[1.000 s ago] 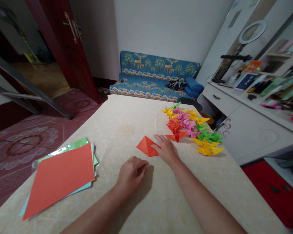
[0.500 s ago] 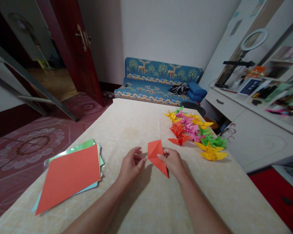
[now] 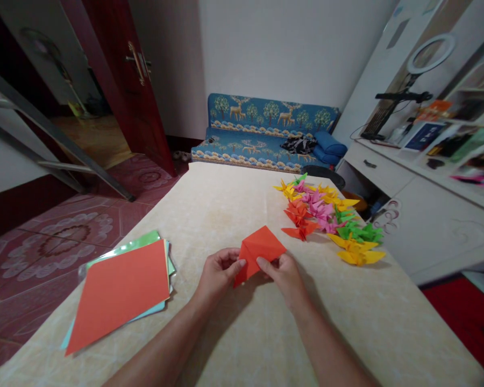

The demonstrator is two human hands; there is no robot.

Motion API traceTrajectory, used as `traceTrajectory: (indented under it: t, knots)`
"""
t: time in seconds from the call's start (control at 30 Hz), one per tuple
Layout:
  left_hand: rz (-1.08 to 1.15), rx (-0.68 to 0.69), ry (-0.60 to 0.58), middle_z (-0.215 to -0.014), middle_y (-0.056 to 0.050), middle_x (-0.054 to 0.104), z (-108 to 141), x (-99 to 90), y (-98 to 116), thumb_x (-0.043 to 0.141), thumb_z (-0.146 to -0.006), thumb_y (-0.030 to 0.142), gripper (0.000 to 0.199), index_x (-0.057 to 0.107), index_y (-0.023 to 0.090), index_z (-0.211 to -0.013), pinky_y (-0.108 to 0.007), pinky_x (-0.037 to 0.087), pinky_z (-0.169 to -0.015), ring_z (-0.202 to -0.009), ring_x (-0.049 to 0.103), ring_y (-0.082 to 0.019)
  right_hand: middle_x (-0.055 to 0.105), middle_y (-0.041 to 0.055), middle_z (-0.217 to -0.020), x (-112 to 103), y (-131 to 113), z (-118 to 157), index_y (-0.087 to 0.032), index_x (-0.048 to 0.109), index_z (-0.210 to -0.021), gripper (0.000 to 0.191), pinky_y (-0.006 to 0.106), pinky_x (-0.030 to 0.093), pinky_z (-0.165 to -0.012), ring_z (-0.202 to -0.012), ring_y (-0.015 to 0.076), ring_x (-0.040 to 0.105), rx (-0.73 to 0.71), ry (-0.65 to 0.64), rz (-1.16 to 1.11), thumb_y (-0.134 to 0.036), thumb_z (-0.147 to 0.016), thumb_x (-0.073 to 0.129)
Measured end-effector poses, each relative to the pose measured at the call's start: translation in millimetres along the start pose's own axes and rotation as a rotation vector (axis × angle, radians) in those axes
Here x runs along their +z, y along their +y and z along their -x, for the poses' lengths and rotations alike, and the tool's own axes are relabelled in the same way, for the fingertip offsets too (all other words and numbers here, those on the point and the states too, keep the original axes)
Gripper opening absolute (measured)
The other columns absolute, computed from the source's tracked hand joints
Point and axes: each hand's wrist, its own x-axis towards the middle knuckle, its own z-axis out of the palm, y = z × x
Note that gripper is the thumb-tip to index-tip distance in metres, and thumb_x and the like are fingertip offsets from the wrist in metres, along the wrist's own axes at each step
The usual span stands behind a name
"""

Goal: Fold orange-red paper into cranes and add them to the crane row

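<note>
A folded piece of red origami paper (image 3: 263,245) is held just above the table in front of me, with creases across its face and one point aimed down toward me. My left hand (image 3: 222,271) pinches its left edge, thumb on top and fingers behind. From the right side, my right hand (image 3: 281,271) grips it too, its thumb pressed on the lower part and the other fingers mostly hidden underneath. Beyond my right hand lie several folded paper cranes in red (image 3: 301,231), yellow (image 3: 357,251), pink (image 3: 320,209) and green (image 3: 358,232).
A stack of square paper sheets, red on top (image 3: 121,293), lies at the table's left. The cream tablecloth (image 3: 221,199) reaches to a blue patterned sofa (image 3: 250,142). A white cabinet (image 3: 439,215) stands at right, a metal ladder (image 3: 92,172) at left.
My left hand has closed on the paper, which it was apart from before. The folded paper has turned, so its point now slants down to the left instead of the right.
</note>
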Motion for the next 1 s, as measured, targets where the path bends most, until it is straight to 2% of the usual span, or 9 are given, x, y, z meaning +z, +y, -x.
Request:
traceTrajectory:
  t: [0.1, 0.2, 0.33, 0.43, 0.53, 0.63, 0.77, 0.87, 1.0]
  knots:
    - [-0.077, 0.067, 0.007, -0.078, -0.006, 0.074, -0.5, -3.0, 0.0, 0.077, -0.068, 0.032, 0.026, 0.072, 0.013, -0.086, -0.024, 0.049, -0.059, -0.063, 0.065, -0.015, 0.073, 0.0066, -0.089, -10.1, -4.1, -2.4, -0.018, 0.067, -0.094, 0.034, 0.030, 0.053, -0.069, -0.076, 0.0213, 0.067, -0.046, -0.007, -0.183, -0.043, -0.071, 0.071]
    - [-0.231, 0.180, 0.041, -0.076, -0.005, 0.072, 0.6, -4.9, 4.7, 0.074, -0.072, 0.030, 0.019, 0.073, 0.014, -0.080, -0.023, 0.048, -0.059, -0.064, 0.064, -0.015, 0.071, 0.0040, -0.093, -21.0, -8.9, -4.8, -0.020, 0.065, -0.097, 0.028, 0.030, 0.050, -0.079, -0.084, 0.0190, 0.065, -0.158, -0.003, -0.232, -0.035, -0.074, 0.071]
    - [-0.435, 0.439, 0.041, -0.075, -0.006, 0.069, 2.6, -6.9, 13.9, 0.068, -0.075, 0.021, 0.007, 0.073, 0.016, -0.075, -0.026, 0.049, -0.067, -0.073, 0.063, -0.017, 0.068, 0.0025, -0.089, -31.2, -10.8, -4.8, -0.021, 0.068, -0.084, 0.012, 0.030, 0.048, -0.082, -0.087, 0.0183, 0.063, -0.303, -0.051, -0.080, -0.022, -0.072, 0.071]
    - [-0.504, 0.559, 0.024, -0.083, -0.007, 0.069, 3.7, -8.9, 17.6, 0.062, -0.076, 0.011, 0.013, 0.073, 0.019, -0.073, -0.031, 0.050, -0.075, -0.081, 0.064, -0.018, 0.065, 0.0038, -0.090, -34.7, -11.0, -1.4, -0.021, 0.069, -0.072, 0.006, 0.031, 0.048, -0.082, -0.089, 0.0187, 0.062, -0.422, -0.122, 0.031, -0.016, -0.071, 0.069]
    - [-0.605, 0.622, 0.024, -0.090, -0.006, 0.068, 5.1, -11.1, 18.8, 0.058, -0.074, 0.005, 0.022, 0.072, 0.021, -0.068, -0.035, 0.050, -0.082, -0.089, 0.063, -0.019, 0.064, 0.0041, -0.092, -35.1, -11.5, 3.6, -0.022, 0.068, -0.067, 0.015, 0.032, 0.049, -0.080, -0.089, 0.0186, 0.061, -0.457, -0.147, 0.125, -0.009, -0.071, 0.063]
    - [-0.714, 0.707, 0.058, -0.101, -0.006, 0.066, 6.2, -13.2, 19.1, 0.056, -0.073, 0.001, 0.028, 0.072, 0.023, -0.065, -0.041, 0.046, -0.091, -0.101, 0.059, -0.021, 0.064, 0.0046, -0.098, -33.9, -11.8, 7.7, -0.023, 0.069, -0.064, 0.029, 0.035, 0.047, -0.085, -0.098, 0.0199, 0.059, -0.529, -0.099, 0.250, 0.000, -0.067, 0.052]
    - [-0.764, 0.756, 0.140, -0.126, -0.006, 0.054, 6.1, -15.0, 17.9, 0.060, -0.072, 0.003, 0.025, 0.072, 0.023, -0.063, -0.044, 0.047, -0.093, -0.117, 0.051, -0.025, 0.058, 0.0054, -0.118, -32.2, -9.7, 9.6, -0.023, 0.070, -0.065, 0.033, 0.038, 0.044, -0.088, -0.113, 0.0234, 0.052, -0.680, -0.010, 0.351, 0.003, -0.066, 0.050]
    - [-0.702, 0.785, 0.182, -0.138, -0.005, 0.044, 5.0, -14.7, 16.3, 0.063, -0.073, 0.006, 0.021, 0.072, 0.022, -0.063, -0.042, 0.049, -0.091, -0.125, 0.045, -0.029, 0.054, 0.0047, -0.126, -31.2, -5.7, 9.9, -0.023, 0.070, -0.067, 0.034, 0.039, 0.045, -0.085, -0.116, 0.0244, 0.051, -0.799, 0.042, 0.361, 0.004, -0.068, 0.051]
    - [-0.493, 0.717, 0.150, -0.143, -0.008, 0.041, 4.2, -12.4, 15.4, 0.061, -0.079, 0.010, 0.017, 0.073, 0.020, -0.073, -0.040, 0.049, -0.092, -0.118, 0.053, -0.027, 0.052, 0.0044, -0.127, -30.1, -2.2, 11.2, -0.022, 0.069, -0.071, 0.032, 0.037, 0.047, -0.082, -0.114, 0.0234, 0.053, -0.890, 0.098, 0.358, 0.006, -0.073, 0.054]
